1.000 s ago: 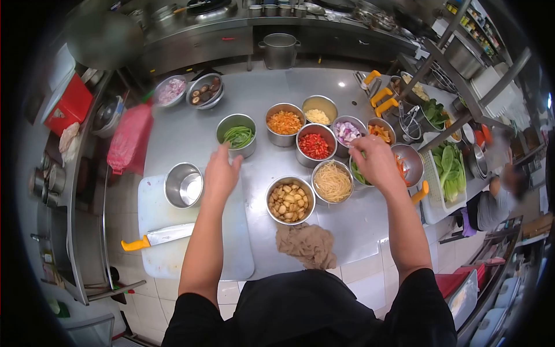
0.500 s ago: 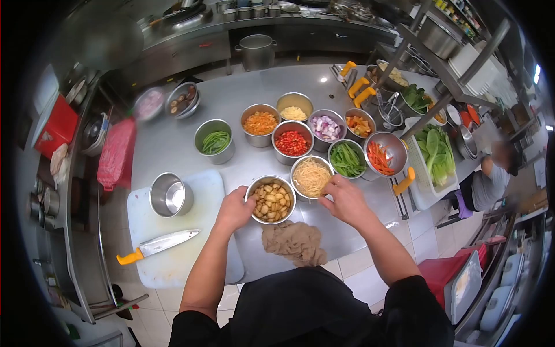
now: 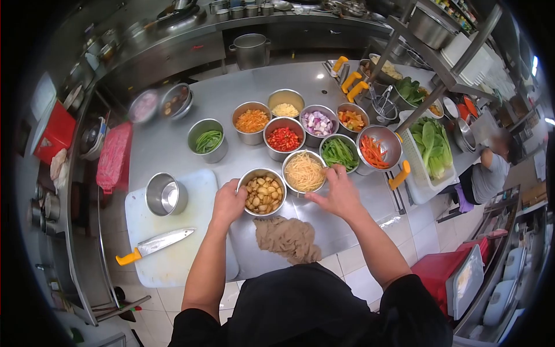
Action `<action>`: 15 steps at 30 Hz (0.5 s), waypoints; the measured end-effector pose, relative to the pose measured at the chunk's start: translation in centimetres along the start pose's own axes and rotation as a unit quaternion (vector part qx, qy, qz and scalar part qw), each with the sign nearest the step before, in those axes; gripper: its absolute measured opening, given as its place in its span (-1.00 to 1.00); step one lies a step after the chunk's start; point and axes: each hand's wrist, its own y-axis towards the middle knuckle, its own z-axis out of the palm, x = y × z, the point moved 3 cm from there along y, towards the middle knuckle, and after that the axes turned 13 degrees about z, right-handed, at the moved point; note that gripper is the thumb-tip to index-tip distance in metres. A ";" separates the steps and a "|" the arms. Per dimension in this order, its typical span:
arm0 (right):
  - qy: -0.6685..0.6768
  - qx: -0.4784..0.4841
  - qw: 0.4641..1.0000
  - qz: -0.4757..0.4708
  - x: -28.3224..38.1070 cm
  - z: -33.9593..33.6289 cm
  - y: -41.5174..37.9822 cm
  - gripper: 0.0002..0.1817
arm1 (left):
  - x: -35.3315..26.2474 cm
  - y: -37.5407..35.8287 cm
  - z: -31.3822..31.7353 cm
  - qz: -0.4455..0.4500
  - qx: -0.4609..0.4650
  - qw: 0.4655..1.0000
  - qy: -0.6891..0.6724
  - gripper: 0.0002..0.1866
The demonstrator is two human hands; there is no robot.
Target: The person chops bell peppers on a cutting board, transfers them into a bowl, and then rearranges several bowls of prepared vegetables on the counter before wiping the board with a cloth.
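My left hand (image 3: 230, 202) grips the left rim of a steel pot of browned chunks (image 3: 263, 194). Thumb and fingers of my right hand (image 3: 338, 191) are round the right side of a pot of pale shredded strips (image 3: 304, 172). These two pots stand side by side. Just behind them are pots of chopped red peppers (image 3: 284, 139) and green pieces (image 3: 339, 152). A crumpled brown cloth (image 3: 287, 238) lies in front. To the left, a white cutting board (image 3: 202, 231) bears an empty steel pot (image 3: 166, 195) and a yellow-handled knife (image 3: 162, 242).
More pots hold orange bits (image 3: 252, 121), diced onion (image 3: 317, 123) and green strips (image 3: 208, 140). A bowl of red strips (image 3: 378, 148) and a basket of leafy greens (image 3: 430, 147) are at right. Another person (image 3: 491, 170) is at far right, beyond the shelf post.
The pots of browned chunks and pale strips have shifted slightly away from my body, closer to the pots behind. My right thumb has moved to the front rim. The view has shifted a little.
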 end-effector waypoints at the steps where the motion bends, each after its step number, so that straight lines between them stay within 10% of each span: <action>1: -0.008 -0.004 1.000 -0.007 -0.1 0.2 0.1 -0.11 | -0.1 0.0 0.0 0.000 0.000 1.000 -0.001 -0.67; 15: 0.028 -0.078 0.988 -0.126 2.1 -0.7 -2.0 -0.20 | -0.3 -0.6 -1.2 -0.010 -0.018 0.999 0.028 -0.72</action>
